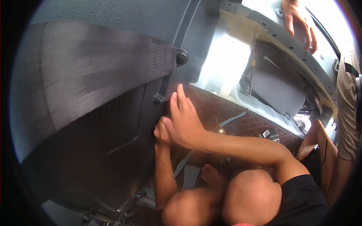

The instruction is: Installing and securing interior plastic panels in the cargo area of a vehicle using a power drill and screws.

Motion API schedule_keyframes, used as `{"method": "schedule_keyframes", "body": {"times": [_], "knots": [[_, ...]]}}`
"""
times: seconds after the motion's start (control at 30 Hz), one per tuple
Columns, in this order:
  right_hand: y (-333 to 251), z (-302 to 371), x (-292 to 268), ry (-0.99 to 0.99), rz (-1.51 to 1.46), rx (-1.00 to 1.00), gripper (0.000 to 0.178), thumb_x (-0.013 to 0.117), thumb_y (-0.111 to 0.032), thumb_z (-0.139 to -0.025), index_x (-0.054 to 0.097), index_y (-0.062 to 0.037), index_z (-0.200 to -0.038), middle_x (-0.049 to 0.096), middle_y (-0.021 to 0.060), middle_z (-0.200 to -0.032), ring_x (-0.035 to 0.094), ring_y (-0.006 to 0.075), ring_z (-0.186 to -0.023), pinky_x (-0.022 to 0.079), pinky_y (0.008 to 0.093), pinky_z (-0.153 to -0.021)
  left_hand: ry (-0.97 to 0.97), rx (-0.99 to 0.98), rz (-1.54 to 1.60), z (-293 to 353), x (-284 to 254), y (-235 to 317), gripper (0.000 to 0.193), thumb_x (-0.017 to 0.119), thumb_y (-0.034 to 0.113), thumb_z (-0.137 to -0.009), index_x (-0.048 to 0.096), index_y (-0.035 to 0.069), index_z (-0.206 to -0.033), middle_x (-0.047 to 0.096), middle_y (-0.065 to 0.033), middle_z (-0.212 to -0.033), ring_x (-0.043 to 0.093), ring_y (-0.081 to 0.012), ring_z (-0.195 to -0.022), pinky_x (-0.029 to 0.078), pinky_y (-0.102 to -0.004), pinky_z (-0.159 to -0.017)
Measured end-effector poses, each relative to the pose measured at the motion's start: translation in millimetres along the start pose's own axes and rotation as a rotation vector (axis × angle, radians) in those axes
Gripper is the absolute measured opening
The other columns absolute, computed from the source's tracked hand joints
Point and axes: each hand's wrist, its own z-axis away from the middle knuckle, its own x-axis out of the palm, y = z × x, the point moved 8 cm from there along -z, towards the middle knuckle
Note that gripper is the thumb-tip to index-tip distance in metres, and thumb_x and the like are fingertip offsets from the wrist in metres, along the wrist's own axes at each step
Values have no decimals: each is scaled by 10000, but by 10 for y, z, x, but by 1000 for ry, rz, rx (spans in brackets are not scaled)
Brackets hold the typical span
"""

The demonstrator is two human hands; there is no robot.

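My left hand (162,132) is curled closed against the lower edge of a large dark trim panel (132,147). What its fingers hold, if anything, is hidden. My right hand (185,122) crosses just above it, wrist bent, fingers stretched upward beside the panel's edge. The heel of that hand rests close to or on the left hand; I cannot tell which. A small grey tab (159,98) sticks out of the panel just above my fingers. Across the panel runs a wide grey strap (94,71) with a stitched end, fixed by a dark bolt (182,58).
Brown quilted matting (211,103) covers the floor, with a blue-white strip (232,118) and a dark metal-ended fitting (269,134) on it. Another person's hand (300,28) rests on the bare metal frame (271,35); their trousered leg (347,109) stands right. My knees (252,196) are bent below.
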Motion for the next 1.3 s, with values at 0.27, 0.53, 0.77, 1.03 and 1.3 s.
{"method": "schedule_keyframes", "body": {"times": [0.27, 0.53, 0.77, 1.03, 1.3], "knots": [[-4, -59, 59, 52, -361, -111, 661, 516, -126, -927, 174, 243, -1355, 26, 483, -1437, 88, 588, -1377, 192, 526, -1150, -56, 194, -276, 86, 72, -16, 182, 560, 58, -920, 561, -122, -947, 586, -180, -754, 618, -316, -596, 517, -352, -503], [-35, -47, -27, 138, -402, -179, 646, 534, -118, -912, 208, 259, -1323, 50, 502, -1417, 99, 601, -1364, 184, 509, -1158, -14, 367, -435, 33, 133, 125, 114, 512, -23, -912, 547, -125, -948, 589, -208, -757, 613, -314, -600, 541, -356, -549], [173, -66, -385, 7, -244, -184, 475, 586, -146, -886, 482, 126, -1261, 427, 385, -1315, 493, 467, -1209, 398, 435, -1044, -39, 154, -182, 94, 29, 141, 69, 554, 4, -874, 545, -61, -893, 577, -182, -746, 604, -325, -601, 528, -361, -540], [1026, -695, -1461, 527, 177, -93, 344, 657, -189, -865, 572, -26, -1155, 611, 184, -961, 608, 353, -925, 474, 441, -789, 74, 469, 205, -795, 161, 642, 72, 565, 35, -839, 514, 11, -794, 526, -105, -667, 568, -267, -558, 454, -350, -464], [1345, -780, -1056, 265, 316, 198, 848, 663, -525, -825, 357, 1, -1416, 453, 287, -1322, 493, 457, -1178, 416, 537, -964, -63, 692, 220, -973, 322, 553, 184, 600, 31, -743, 438, 69, -666, 408, -56, -607, 474, -203, -495, 392, -309, -396]]}}
